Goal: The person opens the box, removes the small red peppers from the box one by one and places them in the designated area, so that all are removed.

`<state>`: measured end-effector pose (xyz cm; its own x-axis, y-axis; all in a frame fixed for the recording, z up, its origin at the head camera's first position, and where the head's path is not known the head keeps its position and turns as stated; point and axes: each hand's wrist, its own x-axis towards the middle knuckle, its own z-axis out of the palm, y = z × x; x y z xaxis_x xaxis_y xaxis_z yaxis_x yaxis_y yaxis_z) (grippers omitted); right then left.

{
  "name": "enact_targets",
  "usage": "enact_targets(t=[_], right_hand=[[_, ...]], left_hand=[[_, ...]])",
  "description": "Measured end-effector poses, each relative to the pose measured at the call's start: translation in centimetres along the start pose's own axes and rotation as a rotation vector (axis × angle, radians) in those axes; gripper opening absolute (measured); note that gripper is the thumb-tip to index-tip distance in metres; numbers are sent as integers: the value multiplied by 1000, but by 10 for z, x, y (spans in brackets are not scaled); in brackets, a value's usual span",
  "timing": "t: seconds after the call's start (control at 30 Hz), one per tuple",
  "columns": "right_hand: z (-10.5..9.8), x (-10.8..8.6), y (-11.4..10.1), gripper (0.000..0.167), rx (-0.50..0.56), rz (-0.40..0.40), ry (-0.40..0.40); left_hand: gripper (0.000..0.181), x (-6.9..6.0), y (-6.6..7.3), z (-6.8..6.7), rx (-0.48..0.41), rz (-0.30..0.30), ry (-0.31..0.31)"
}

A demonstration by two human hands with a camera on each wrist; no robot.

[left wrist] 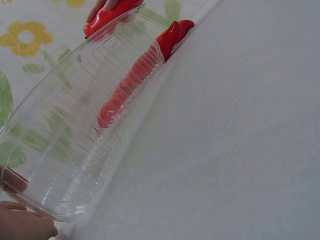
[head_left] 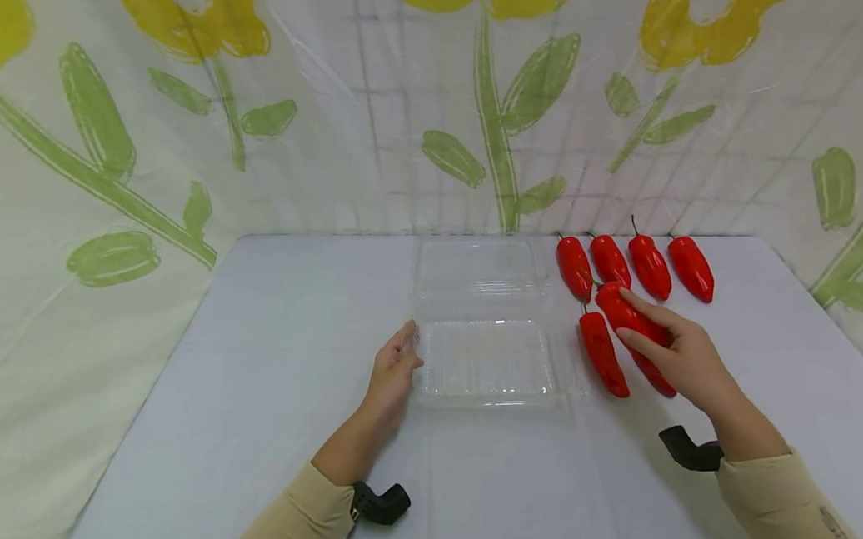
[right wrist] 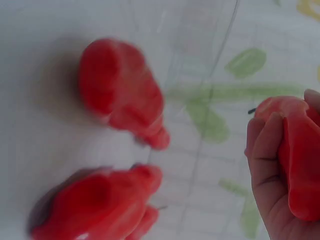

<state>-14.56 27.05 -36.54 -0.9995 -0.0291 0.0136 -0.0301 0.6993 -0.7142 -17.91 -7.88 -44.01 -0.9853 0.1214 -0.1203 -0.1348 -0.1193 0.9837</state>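
A clear plastic clamshell box (head_left: pixel 486 357) lies unfolded on the table, its lid (head_left: pixel 480 266) spread flat behind the base. My left hand (head_left: pixel 390 377) pinches the left rim of the base, thumb on the inner side. To the right of the box, my right hand (head_left: pixel 689 360) grips a red pepper (right wrist: pixel 302 155) between thumb and fingers, above the table. Part of another red pepper (head_left: pixel 652 373) shows below the held one. Beside it, close to the box, lies a further red pepper (head_left: pixel 603 353). In the left wrist view, red peppers (left wrist: pixel 132 77) appear through the clear wall.
Several more red peppers (head_left: pixel 649 267) lie in a row at the back right of the white table (head_left: pixel 259 382). A flower-printed curtain (head_left: pixel 361 124) hangs behind the table's far edge. Black wrist mounts (head_left: pixel 383 504) stick out from both sleeves.
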Motion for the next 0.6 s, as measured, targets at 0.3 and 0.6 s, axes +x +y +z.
enact_targets(t=[0.3, 0.6], right_hand=[[-14, 1, 34, 63, 51, 147, 84], [-28, -2, 57, 63, 125, 320, 183]], left_hand=[[56, -1, 2, 0, 13, -8, 13], [57, -1, 1, -1, 5, 7, -14]])
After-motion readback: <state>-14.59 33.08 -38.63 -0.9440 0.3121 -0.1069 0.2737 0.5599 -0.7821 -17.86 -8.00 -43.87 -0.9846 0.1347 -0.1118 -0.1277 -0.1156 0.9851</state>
